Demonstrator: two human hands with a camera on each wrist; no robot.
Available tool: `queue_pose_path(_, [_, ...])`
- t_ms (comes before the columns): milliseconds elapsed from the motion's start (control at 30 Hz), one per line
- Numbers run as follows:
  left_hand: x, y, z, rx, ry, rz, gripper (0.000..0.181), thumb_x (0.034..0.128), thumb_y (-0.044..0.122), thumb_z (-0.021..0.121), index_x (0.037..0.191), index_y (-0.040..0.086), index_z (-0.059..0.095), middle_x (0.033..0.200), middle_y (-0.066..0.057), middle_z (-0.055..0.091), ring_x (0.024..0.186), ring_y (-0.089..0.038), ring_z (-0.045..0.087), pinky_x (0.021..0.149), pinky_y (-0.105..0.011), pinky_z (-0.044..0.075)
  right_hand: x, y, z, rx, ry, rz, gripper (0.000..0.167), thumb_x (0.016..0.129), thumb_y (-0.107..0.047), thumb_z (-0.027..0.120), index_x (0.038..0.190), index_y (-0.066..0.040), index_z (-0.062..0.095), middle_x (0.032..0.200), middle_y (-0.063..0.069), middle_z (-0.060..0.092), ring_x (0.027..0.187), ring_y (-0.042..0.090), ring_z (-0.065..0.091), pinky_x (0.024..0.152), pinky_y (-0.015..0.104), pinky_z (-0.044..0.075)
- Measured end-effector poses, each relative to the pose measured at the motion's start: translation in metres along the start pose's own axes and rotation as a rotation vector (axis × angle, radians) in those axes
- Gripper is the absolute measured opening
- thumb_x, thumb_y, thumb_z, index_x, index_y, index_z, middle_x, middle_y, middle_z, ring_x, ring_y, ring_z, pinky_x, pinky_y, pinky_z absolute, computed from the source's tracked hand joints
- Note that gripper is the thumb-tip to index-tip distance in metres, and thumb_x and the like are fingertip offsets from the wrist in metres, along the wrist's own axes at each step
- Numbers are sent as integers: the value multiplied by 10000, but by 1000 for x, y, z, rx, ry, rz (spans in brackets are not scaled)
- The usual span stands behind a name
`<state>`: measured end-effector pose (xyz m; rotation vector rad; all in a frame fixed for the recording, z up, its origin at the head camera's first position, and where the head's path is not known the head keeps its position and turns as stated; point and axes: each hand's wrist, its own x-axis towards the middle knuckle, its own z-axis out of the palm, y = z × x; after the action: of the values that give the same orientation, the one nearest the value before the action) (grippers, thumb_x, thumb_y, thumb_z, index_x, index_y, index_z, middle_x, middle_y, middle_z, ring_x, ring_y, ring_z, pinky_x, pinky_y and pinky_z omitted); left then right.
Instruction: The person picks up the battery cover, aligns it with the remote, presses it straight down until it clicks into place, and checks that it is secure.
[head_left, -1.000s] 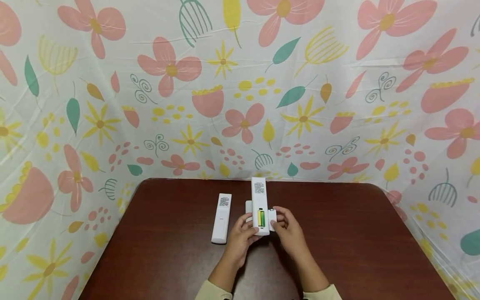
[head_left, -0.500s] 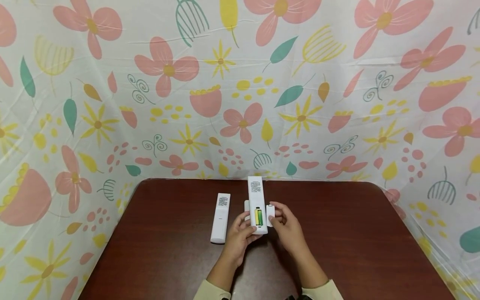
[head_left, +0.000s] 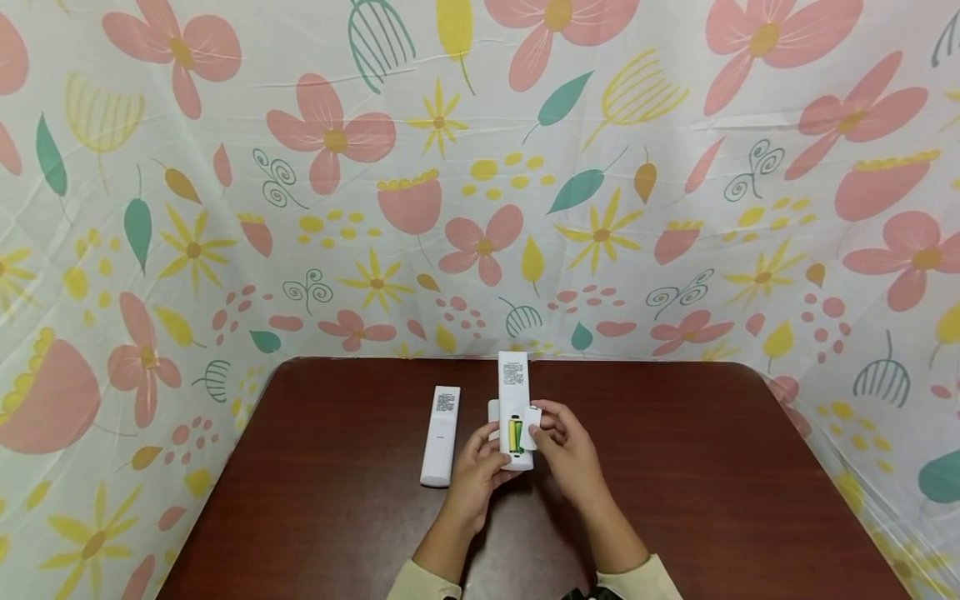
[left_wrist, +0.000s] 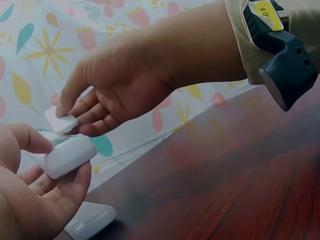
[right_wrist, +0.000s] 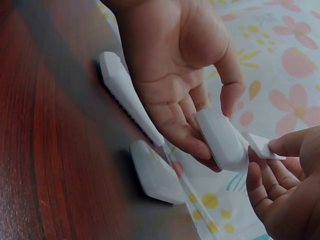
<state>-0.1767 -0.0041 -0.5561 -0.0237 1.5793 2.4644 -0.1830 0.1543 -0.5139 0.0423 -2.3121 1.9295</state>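
Observation:
My left hand [head_left: 476,477] holds a white remote control [head_left: 514,379] with its back turned up. Its battery compartment is uncovered, and yellow and green batteries [head_left: 515,435] show inside. Between the thumb and fingers of my right hand [head_left: 573,454] is a small white battery cover [head_left: 532,427], pinched at the remote's right edge and overlapping the compartment's side in the head view. The right wrist view has the cover [right_wrist: 262,146] tilted beside the remote's end [right_wrist: 222,140]; whether they touch I cannot tell.
A second white remote [head_left: 441,437] lies back up on the brown table [head_left: 322,517], left of my hands. Another white object [head_left: 492,412] is partly hidden behind the held remote. A floral cloth [head_left: 480,167] hangs behind the table.
My right hand has brought the battery cover left, from beside the remote to over its right edge. The left hand keeps its hold on the remote, which has shifted slightly.

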Motion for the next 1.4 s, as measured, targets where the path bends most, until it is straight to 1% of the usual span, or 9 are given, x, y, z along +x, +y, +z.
queue_pose_path(100, [0, 1, 1, -3, -1, 3, 569, 908, -28, 562, 1457, 27, 425, 1233, -112, 668, 939, -125, 679, 842, -324, 570, -1, -2, 1, 8, -1, -18, 340, 960, -74, 665, 1294, -119, 622, 1006, 168, 714, 874, 155, 634, 760, 225, 515])
queue_pose_path(167, [-1, 2, 1, -5, 0, 1, 573, 907, -23, 564, 1460, 26, 421, 1227, -105, 671, 939, -125, 679, 843, -325, 569, -2, -7, 2, 2, -3, -16, 341, 959, -49, 657, 1295, -87, 618, 1001, 195, 715, 852, 146, 621, 755, 216, 497])
queue_pose_path(300, [-1, 2, 2, -8, 1, -6, 578, 898, -28, 565, 1456, 25, 425, 1206, -83, 680, 932, -122, 679, 834, -320, 570, -2, -8, 2, 7, -13, -25, 324, 958, -47, 659, 1278, -83, 628, 991, 200, 717, 814, 119, 603, 738, 212, 479])
queue_pose_path(400, [0, 1, 2, -6, 4, -10, 579, 889, -33, 566, 1450, 28, 433, 1197, -77, 682, 926, -122, 680, 824, -315, 571, 0, -4, 3, 14, -24, -35, 309, 955, -64, 668, 1260, -103, 636, 982, 185, 720, 810, 115, 603, 737, 217, 482])
queue_pose_path(667, [-1, 2, 3, 4, 2, -18, 583, 900, -6, 578, 1464, 45, 439, 1267, -136, 662, 957, -132, 680, 839, -320, 566, -1, -2, 5, -28, -33, -18, 332, 952, -69, 675, 1279, -110, 629, 1001, 159, 726, 818, 108, 591, 747, 223, 466])
queue_pose_path(1000, [-2, 4, 3, 6, -8, -12, 563, 911, -1, 575, 1456, 38, 440, 1228, -101, 674, 955, -119, 678, 848, -321, 568, -2, -5, 6, -65, -40, -4, 312, 954, -68, 673, 1258, -132, 647, 961, 137, 711, 805, 114, 581, 750, 216, 468])
queue_pose_path(1100, [-2, 4, 3, 0, -5, -14, 567, 906, -5, 577, 1455, 36, 440, 1221, -91, 678, 951, -117, 678, 847, -322, 569, -3, -10, 7, -83, -37, 16, 309, 953, -44, 662, 1254, -114, 648, 954, 149, 705, 802, 120, 577, 754, 218, 465])
queue_pose_path(1200, [-2, 4, 3, 0, -1, -13, 569, 903, -7, 578, 1453, 35, 440, 1215, -85, 679, 946, -117, 676, 847, -325, 568, -7, -23, 7, -85, -42, 15, 305, 949, -18, 654, 1248, -74, 647, 946, 168, 699, 795, 125, 576, 750, 223, 465])
queue_pose_path(1400, [-3, 5, 3, 6, -1, -11, 560, 908, -9, 578, 1451, 38, 447, 1222, -91, 676, 964, -123, 673, 861, -338, 568, -15, -42, 7, -86, -53, -16, 298, 943, -7, 652, 1240, -29, 643, 941, 181, 686, 788, 111, 573, 734, 222, 461])
